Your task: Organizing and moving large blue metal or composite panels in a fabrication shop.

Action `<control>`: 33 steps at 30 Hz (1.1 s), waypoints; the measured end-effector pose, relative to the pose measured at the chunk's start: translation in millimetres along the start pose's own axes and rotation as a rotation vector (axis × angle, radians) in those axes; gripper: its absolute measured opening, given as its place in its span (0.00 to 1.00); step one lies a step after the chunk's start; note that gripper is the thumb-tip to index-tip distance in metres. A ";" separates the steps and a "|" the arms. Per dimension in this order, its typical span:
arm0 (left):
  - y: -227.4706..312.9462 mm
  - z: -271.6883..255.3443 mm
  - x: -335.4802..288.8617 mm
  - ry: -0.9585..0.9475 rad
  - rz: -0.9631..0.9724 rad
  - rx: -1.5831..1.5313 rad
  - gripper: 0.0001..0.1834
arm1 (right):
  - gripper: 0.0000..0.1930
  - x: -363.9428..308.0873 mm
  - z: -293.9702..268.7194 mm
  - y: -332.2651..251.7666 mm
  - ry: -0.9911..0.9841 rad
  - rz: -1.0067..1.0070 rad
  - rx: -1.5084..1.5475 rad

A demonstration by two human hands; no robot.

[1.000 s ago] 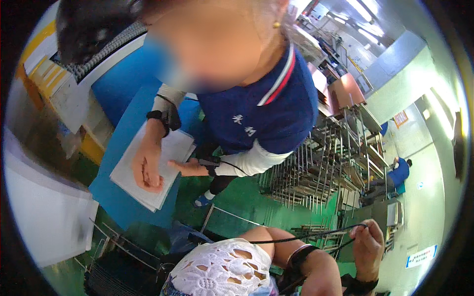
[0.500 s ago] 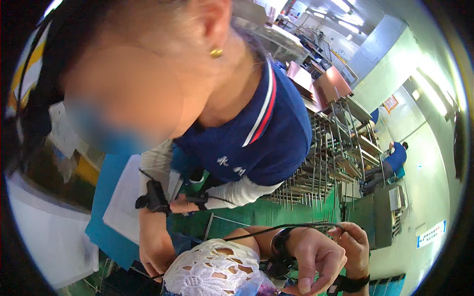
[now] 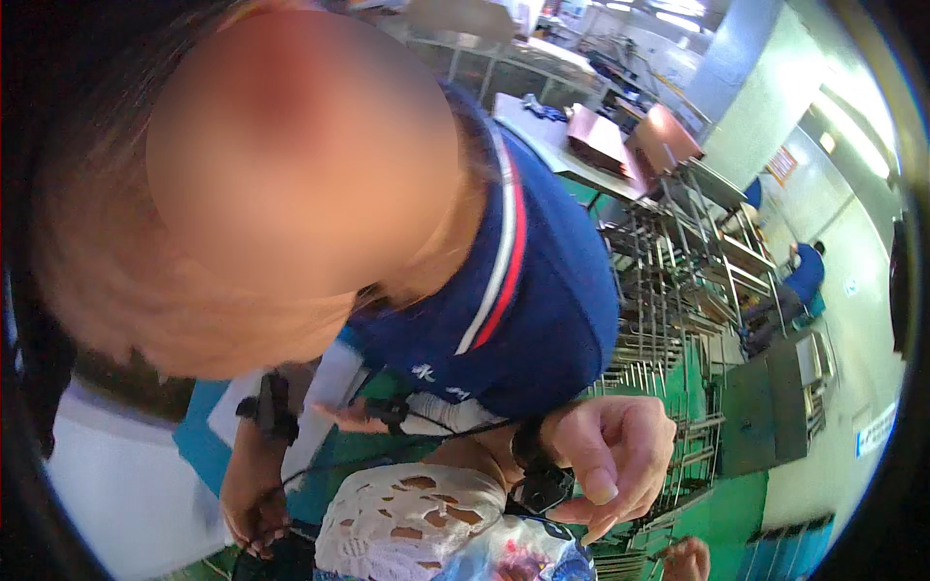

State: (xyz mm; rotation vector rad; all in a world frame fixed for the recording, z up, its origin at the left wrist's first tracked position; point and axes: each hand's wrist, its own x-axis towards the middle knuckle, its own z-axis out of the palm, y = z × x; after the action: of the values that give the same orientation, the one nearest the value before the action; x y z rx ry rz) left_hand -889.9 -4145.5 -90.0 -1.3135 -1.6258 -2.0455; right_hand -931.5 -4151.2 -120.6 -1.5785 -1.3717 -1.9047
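Observation:
My left hand (image 3: 620, 455) is raised at the lower right, its fingers loosely bent and the thumb apart from them, with nothing visible in it. Around its wrist sits a black strap with a small black camera (image 3: 544, 489). From that wrist a thin black cable (image 3: 387, 450) runs left, past my white lace sleeve (image 3: 417, 513). Low at the picture's edge is my right hand (image 3: 686, 560), partly cut off and apart from the left one; its fingers are too unclear to read. A co-worker's hand (image 3: 257, 513) is at the cable's left end, beside my sleeve.
The co-worker in a blue polo shirt (image 3: 533, 281) leans in very close, filling the upper left. Behind stand metal racks (image 3: 668, 281) and a table (image 3: 542, 140) with copper-coloured sheets. A green cabinet (image 3: 760, 407) is at right, with another person (image 3: 799, 276) beyond.
My right hand has let go of the cable beside my left hand and dropped to the lower edge. The co-worker's head has come lower; their hand beside my sleeve has moved left.

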 end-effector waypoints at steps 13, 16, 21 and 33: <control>-23.1 83.7 -55.8 0.523 0.100 0.270 0.35 | 0.10 6.4 55.8 71.9 -0.202 -0.211 0.363; -33.4 90.1 -65.9 0.605 0.131 0.309 0.36 | 0.13 4.9 55.3 74.6 -0.397 -0.310 0.349; -49.5 106.5 -93.1 0.761 0.162 0.346 0.37 | 0.16 -62.6 74.1 35.1 -0.161 -0.571 0.366; -113.3 116.8 -129.0 1.802 0.340 1.111 0.40 | 0.12 -108.5 154.7 -17.6 1.201 -0.595 1.400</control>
State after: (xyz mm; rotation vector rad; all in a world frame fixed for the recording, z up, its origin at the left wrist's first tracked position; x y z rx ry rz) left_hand -829.8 -4047.2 -262.8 0.5922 -0.9551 -0.8614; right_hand -816.9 -4052.2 -234.9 0.5862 -1.7641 -0.9999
